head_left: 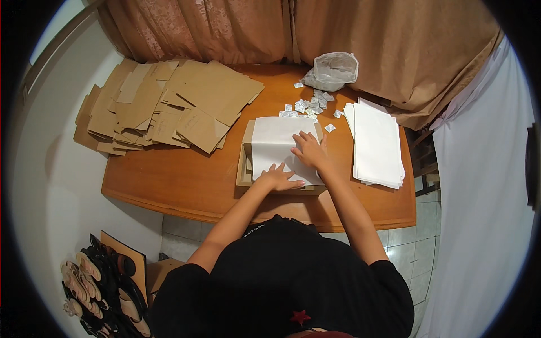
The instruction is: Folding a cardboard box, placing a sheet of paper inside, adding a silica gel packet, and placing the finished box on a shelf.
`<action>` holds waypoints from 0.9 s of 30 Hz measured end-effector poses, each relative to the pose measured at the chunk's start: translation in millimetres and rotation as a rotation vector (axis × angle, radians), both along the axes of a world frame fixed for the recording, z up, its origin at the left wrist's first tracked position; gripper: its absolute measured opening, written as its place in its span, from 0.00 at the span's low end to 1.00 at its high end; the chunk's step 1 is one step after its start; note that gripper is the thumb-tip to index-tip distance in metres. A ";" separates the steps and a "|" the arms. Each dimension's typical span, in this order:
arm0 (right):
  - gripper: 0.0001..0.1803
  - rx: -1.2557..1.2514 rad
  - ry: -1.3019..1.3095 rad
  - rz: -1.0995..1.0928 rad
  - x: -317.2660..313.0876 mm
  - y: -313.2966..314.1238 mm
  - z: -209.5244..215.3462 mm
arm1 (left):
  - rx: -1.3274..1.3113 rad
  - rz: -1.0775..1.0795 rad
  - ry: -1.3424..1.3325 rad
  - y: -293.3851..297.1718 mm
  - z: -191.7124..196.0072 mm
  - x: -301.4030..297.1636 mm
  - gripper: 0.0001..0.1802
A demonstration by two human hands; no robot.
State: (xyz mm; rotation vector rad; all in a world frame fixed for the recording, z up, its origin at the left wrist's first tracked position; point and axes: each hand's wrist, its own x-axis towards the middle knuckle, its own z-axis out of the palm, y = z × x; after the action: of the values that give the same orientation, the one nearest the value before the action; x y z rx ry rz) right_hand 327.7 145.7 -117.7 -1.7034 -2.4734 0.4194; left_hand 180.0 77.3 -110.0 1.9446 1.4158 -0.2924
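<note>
An open cardboard box [246, 169] stands on the table in front of me. A white sheet of paper [270, 135] lies in and over it, reaching past its far edge, with a crease across its middle. My left hand [276, 178] rests on the sheet's near left part, fingers spread. Farther up and to the right, my right hand [309, 150] lies on the paper with its fingers stretched out. Neither hand grips anything. What lies beneath the sheet is mostly hidden; some cardboard shows at the box's left side.
Flattened cardboard pieces [191, 96] are heaped at the table's [169, 180] left. Small white packets [315, 102] are scattered behind the box, near a clear plastic bag [336, 69]. A stack of white paper [376, 143] lies on the right. Shoes [93, 281] stand at the lower left.
</note>
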 end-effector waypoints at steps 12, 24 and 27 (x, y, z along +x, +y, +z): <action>0.28 0.042 0.007 0.014 -0.2 -5.5 -1.4 | -0.338 -0.024 0.046 33.6 -63.9 -13.2 0.58; 0.33 0.141 0.260 -0.164 31.5 -10.0 -9.1 | -0.266 0.003 -0.153 22.1 -20.9 -41.6 0.46; 0.33 0.153 0.320 -0.118 37.2 -8.2 -27.8 | -0.348 -0.035 -0.115 22.7 -17.7 -37.5 0.47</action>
State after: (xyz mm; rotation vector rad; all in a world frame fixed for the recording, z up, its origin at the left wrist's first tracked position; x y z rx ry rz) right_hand 364.8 137.5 -145.6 -1.5726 -2.1121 0.4386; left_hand 142.5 100.0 -127.8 1.6743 1.1701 -0.4071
